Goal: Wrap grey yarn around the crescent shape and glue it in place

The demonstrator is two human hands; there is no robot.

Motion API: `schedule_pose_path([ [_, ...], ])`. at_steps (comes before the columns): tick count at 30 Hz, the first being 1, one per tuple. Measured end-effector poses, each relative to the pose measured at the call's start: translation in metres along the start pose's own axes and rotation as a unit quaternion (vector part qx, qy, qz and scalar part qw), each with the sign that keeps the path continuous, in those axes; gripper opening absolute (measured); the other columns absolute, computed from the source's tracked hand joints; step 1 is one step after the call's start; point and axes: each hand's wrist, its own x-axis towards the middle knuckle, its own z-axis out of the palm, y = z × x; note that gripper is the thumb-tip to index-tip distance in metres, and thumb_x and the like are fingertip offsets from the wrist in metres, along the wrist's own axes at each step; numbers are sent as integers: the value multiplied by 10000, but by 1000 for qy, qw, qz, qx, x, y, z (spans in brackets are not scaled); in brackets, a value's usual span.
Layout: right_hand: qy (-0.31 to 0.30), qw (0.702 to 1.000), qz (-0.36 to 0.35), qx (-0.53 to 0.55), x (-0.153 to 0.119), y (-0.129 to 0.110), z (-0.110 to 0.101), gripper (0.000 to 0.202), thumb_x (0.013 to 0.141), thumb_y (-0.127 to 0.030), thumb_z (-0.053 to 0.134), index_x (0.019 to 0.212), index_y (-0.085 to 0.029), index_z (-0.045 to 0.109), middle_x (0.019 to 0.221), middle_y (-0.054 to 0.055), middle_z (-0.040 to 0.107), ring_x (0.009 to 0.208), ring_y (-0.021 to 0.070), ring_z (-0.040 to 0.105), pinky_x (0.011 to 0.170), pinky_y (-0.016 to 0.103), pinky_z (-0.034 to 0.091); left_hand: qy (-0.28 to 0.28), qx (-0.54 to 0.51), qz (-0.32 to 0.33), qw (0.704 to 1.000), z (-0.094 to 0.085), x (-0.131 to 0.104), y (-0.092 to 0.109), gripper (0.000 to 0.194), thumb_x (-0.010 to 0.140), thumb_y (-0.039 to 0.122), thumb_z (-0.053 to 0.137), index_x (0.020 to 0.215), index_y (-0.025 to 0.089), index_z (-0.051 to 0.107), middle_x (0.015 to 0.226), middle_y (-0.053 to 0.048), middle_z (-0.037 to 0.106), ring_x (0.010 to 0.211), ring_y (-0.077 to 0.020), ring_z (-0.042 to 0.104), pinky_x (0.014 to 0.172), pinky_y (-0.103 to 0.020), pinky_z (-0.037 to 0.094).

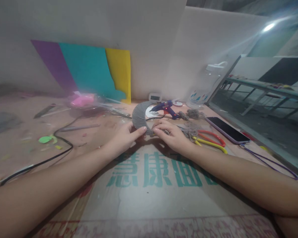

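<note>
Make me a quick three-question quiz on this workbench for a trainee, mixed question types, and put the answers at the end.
1. What does the person's left hand hold?
2. True or false: the rectangular phone with a black screen lies to the right of the dark blue plastic glue gun.
3. Fill in: from left to right, the flat coloured panel runs purple, teal, ____.

Key
1. A grey, ribbed crescent.
2. True.
3. Yellow.

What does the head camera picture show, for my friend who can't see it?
The left hand and right hand hold a gray crescent, seemingly yarn-wrapped, over a cluttered table. Beyond it is a blue glue gun; a phone lies to the right, colorful sheeting back left.
</note>
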Motion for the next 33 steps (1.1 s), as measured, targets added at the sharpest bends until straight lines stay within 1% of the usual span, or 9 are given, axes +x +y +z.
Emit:
schedule_pose_path([
  [3, 7, 998, 50, 28, 0, 1, 0, 296, 973, -302, 458, 853, -167, 691, 926, 65, 683, 919, 191, 618, 885, 328, 454, 7, -10, 4, 1000, 0, 1, -3, 308, 823, 461, 627, 809, 157, 583, 679, 4, 614, 610, -126, 543, 566, -230, 419],
  [6, 41, 990, 115, 74, 1, 5, -1, 347, 992, -361, 405, 927, -162, 682, 948, 66, 689, 921, 188, 621, 866, 320, 463, 12, -33, -4, 999, 0, 1, -5, 319, 820, 467, 642, 852, 153, 592, 687, 4, 613, 625, -127, 547, 588, -235, 428],
  [11, 122, 976, 153, 95, 2, 12, -1, 233, 917, -389, 546, 826, -179, 588, 771, 1, 589, 739, 150, 553, 712, 276, 430, 16, -71, -3, 997, 1, 1, -5, 317, 814, 459, 657, 837, 157, 564, 675, 13, 597, 606, -109, 519, 577, -223, 418],
  [14, 132, 979, 134, 76, 1, 9, -2, 252, 923, -389, 537, 784, -183, 578, 724, -10, 563, 701, 142, 527, 686, 270, 409, 23, -72, 0, 997, 1, 2, -4, 317, 821, 459, 645, 787, 165, 532, 628, 28, 557, 556, -95, 481, 531, -213, 391],
  [17, 113, 989, 94, 32, 0, 2, -4, 340, 965, -383, 460, 726, -179, 587, 703, 3, 578, 693, 141, 536, 674, 267, 405, 30, -65, 7, 997, 1, 3, -4, 322, 825, 463, 642, 775, 170, 516, 606, 36, 537, 531, -91, 468, 503, -210, 386],
  [19, 98, 992, 85, 7, -1, -2, -4, 367, 969, -372, 450, 701, -175, 604, 680, 6, 587, 675, 140, 543, 655, 264, 403, 37, -65, 11, 997, 0, 3, -4, 318, 821, 458, 649, 800, 166, 526, 633, 27, 555, 550, -96, 491, 512, -212, 409],
  [23, 79, 992, 94, -18, -1, -4, -2, 225, 901, -309, 570, 738, -175, 651, 668, -5, 613, 638, 133, 538, 616, 251, 401, 52, -82, 0, 995, -2, 3, -5, 326, 819, 459, 658, 814, 156, 537, 673, 13, 572, 582, -101, 515, 524, -215, 434],
  [25, 78, 992, 95, -21, 0, -3, -1, 157, 870, -282, 610, 765, -177, 661, 687, -7, 633, 634, 130, 540, 610, 247, 410, 46, -95, -3, 994, -2, 3, -6, 331, 816, 463, 665, 817, 156, 541, 678, 12, 573, 581, -98, 514, 527, -215, 438],
  [33, 88, 995, 39, -36, -2, -5, 1, 99, 861, -234, 620, 788, -178, 658, 754, 17, 672, 671, 138, 566, 644, 261, 451, 17, -83, 11, 996, -2, 3, -6, 312, 819, 448, 678, 803, 166, 545, 659, 20, 571, 554, -96, 516, 512, -212, 433],
])
